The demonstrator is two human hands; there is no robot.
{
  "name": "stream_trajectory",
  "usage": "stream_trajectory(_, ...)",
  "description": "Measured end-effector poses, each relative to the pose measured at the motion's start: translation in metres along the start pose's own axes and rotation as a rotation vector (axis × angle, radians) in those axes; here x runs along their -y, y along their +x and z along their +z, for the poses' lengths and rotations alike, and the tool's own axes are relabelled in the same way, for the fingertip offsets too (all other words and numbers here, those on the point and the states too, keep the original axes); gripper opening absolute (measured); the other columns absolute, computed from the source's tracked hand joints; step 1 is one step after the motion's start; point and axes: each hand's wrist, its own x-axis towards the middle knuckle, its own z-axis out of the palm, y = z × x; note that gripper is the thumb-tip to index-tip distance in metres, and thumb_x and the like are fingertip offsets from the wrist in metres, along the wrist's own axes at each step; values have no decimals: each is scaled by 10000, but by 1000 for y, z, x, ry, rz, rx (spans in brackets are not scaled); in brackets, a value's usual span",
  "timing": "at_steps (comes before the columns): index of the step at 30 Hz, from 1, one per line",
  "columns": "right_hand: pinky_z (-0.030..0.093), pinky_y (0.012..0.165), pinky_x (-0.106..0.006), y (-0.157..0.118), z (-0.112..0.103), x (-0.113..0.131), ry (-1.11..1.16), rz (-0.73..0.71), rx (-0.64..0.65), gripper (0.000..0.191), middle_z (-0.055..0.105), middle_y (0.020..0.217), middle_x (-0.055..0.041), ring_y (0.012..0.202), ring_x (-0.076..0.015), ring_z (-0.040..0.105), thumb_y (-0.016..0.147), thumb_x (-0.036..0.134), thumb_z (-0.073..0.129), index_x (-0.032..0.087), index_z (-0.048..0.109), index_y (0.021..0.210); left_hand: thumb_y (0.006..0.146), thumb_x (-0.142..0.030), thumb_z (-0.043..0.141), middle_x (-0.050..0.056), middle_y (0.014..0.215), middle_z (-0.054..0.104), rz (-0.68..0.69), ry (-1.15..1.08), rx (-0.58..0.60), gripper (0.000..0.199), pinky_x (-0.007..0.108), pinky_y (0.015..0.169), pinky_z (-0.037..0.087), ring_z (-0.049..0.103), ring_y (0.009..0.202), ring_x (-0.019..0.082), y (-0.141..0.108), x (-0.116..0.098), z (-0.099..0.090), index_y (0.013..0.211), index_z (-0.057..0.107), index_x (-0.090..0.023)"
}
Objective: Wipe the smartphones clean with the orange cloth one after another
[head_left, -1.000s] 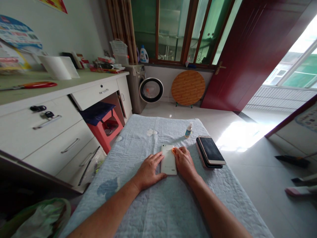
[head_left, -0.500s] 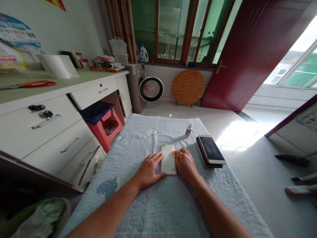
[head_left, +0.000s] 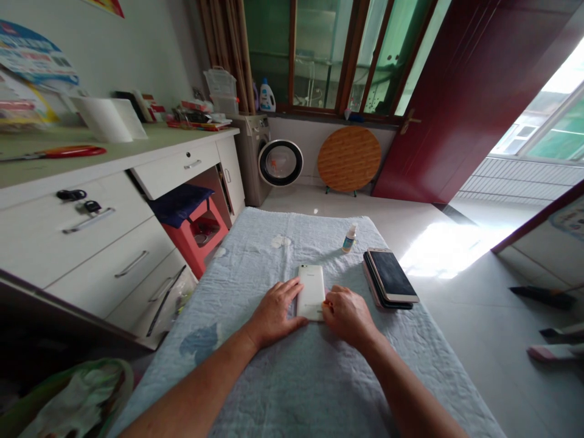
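A white smartphone (head_left: 311, 291) lies back side up on the blue cloth, camera end pointing away from me. My left hand (head_left: 276, 311) grips it, fingertips on its left edge and upper surface, thumb at its near end. Between the closed fingers of my right hand (head_left: 347, 313) a small orange thing (head_left: 325, 302) shows at the phone's right edge; most of it is hidden, so its kind is unclear. A small spray bottle (head_left: 349, 238) stands upright beyond my right hand. To the right is a stack of phones (head_left: 392, 277), the top one screen up.
The quilted blue cloth (head_left: 274, 377) covers the table under my arms. Along the left runs a white drawer cabinet (head_left: 104, 237), with a red stool (head_left: 203, 240) tucked beside it. A washing machine (head_left: 250, 161) with its door open and a round wooden tabletop (head_left: 349, 159) stand behind.
My right hand has slid toward me along the phone's right edge, taking the orange thing from near the upper part to near the lower end. My left hand keeps its place on the phone.
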Motion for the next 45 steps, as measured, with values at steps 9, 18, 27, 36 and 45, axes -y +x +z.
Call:
stream_trajectory(9,308,588,-219,-5,-5,4,183,-99,-6,183,593,725,-1,620,-95,519,819,195,537,187,650,676,755,-547,688,162,1416,468,28,-2,-6,702,466,1065,349,472,1260,311,0,6,4,1323,503,-178)
stream_trajectory(18,355,693,-190,2,13,6,283,-164,-90,144,567,855,-10,783,-116,528,897,172,477,205,612,859,767,-555,674,161,1410,475,46,-22,-15,685,462,1069,353,467,1267,308,-1,6,4,1311,517,-170)
stream_trajectory(27,376,720,-197,14,20,-5,259,-36,-195,189,562,905,-29,815,-126,518,896,179,486,213,664,842,742,-523,708,155,1401,486,15,-43,-12,687,476,1065,359,463,1267,318,0,3,3,1305,523,-177)
stream_trajectory(36,383,699,-200,2,20,2,314,-230,-129,164,544,940,-34,770,-112,511,893,186,499,198,650,830,754,-537,695,158,1399,487,28,-37,-15,680,476,1060,359,475,1257,313,0,3,2,1305,519,-181)
stream_trajectory(45,417,789,-258,13,25,-5,346,-198,-225,226,582,898,-62,868,-162,510,919,174,482,196,700,862,748,-530,705,159,1398,486,24,-45,-13,707,460,1063,359,466,1261,306,0,2,3,1321,506,-168)
